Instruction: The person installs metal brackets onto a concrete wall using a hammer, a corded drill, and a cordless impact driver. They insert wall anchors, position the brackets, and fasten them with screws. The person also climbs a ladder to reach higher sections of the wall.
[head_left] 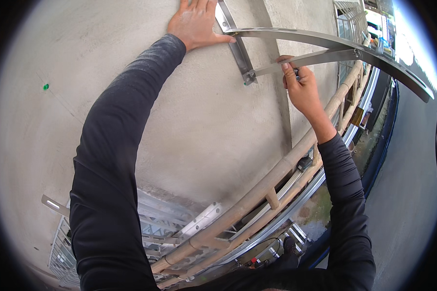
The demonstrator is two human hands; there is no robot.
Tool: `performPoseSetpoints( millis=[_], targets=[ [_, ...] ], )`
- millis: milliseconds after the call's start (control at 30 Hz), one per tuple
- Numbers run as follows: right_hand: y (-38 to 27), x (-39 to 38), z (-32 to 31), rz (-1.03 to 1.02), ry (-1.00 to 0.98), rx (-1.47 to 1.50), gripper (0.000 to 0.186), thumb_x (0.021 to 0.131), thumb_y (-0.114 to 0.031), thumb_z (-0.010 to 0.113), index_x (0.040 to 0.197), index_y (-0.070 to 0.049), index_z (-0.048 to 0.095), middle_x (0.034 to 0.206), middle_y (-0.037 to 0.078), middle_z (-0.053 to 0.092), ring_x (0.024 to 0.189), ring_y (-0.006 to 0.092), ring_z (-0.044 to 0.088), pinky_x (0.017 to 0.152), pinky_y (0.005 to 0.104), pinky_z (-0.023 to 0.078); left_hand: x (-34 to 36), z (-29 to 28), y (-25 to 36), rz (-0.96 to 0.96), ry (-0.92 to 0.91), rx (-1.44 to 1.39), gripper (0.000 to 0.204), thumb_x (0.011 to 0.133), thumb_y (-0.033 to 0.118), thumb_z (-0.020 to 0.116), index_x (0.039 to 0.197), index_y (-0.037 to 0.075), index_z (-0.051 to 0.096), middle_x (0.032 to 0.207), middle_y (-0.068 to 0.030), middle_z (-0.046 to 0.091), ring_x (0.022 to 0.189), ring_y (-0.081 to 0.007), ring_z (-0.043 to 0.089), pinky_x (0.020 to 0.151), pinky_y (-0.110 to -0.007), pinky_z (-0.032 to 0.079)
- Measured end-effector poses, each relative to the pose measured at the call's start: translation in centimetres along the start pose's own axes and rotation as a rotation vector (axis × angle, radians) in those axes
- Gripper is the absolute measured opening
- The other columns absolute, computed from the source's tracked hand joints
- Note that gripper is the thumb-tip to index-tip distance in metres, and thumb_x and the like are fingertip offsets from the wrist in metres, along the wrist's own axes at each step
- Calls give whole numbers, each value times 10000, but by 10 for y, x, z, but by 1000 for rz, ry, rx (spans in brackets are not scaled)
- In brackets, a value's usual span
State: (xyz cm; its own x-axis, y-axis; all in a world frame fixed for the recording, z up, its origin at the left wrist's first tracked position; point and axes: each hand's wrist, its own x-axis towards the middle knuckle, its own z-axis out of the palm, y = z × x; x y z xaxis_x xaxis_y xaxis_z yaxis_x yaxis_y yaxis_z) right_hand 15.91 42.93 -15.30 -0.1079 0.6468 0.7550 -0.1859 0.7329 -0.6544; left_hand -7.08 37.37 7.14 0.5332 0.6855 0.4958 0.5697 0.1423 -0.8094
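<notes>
A silvery metal wall bracket point(296, 35) stands out from the plastered wall point(204, 111), with an upright plate point(241, 58) along the wall and a long arm reaching right. Its diagonal brace point(325, 57) joins the plate's lower end to the arm. High on the wall, my left hand point(194, 24) lies flat with fingers spread, its thumb tip touching the plate near the arm's joint. My right hand point(300, 87) is closed, thumb and finger pinching the brace. A small dark metallic piece point(296, 72) shows within its curled fingers; its kind is unclear.
Bamboo poles point(296, 155) curve below my right arm, with metal ladder-like frames point(165, 218) at lower left. A slotted metal strip point(55, 205) juts out beside my left sleeve. A green wall plug point(45, 87) sits in the wall. Far below right is a grey road point(403, 179).
</notes>
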Motion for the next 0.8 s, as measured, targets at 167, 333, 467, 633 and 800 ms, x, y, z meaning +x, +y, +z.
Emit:
performPoseSetpoints(
  millis=[167, 333, 467, 633, 800],
  targets=[
    [-9, -3, -2, 82, -58, -90, 308, 1117, -292, 586, 1178, -36, 746, 617, -10, 495, 571, 89, 459, 543, 306, 419, -8, 11, 22, -1, 108, 317, 952, 897, 790, 590, 1427, 0, 608, 1471, -239, 575, 1552, -360, 352, 1271, -632, 184],
    [-11, -2, -1, 43, -53, 35, 310, 1118, -293, 581, 1182, -36, 743, 625, -4, 490, 587, 95, 467, 569, 305, 435, -13, 22, 24, 43, 170, 217, 780, 908, 716, 662, 1307, 46, 683, 1353, -238, 650, 1474, -357, 473, 1246, -615, 276],
    [-5, 0, -4, 63, -75, 0, 314, 1121, -296, 573, 1175, -39, 745, 627, -6, 489, 590, 93, 469, 573, 301, 437, -14, 28, 21, 90, 191, 167, 697, 918, 672, 692, 1258, 64, 697, 1311, -212, 667, 1445, -312, 513, 1242, -578, 318],
    [2, 0, -5, 44, -30, -75, 327, 1121, -289, 579, 1024, -28, 749, 625, -24, 549, 567, 64, 486, 522, 277, 406, -13, 26, 21, 117, 207, 175, 716, 893, 692, 707, 1269, 82, 696, 1324, -162, 671, 1429, -296, 531, 1243, -569, 326],
    [4, 0, -8, -47, -18, -90, 454, 1109, -330, 601, 765, -44, 671, 590, 1, 567, 544, 72, 497, 500, 290, 401, -12, 16, 23, 30, -9, -79, 958, 817, 704, 730, 1377, -62, 595, 1378, -288, 595, 1420, -401, 495, 1258, -594, 238]
  ],
)
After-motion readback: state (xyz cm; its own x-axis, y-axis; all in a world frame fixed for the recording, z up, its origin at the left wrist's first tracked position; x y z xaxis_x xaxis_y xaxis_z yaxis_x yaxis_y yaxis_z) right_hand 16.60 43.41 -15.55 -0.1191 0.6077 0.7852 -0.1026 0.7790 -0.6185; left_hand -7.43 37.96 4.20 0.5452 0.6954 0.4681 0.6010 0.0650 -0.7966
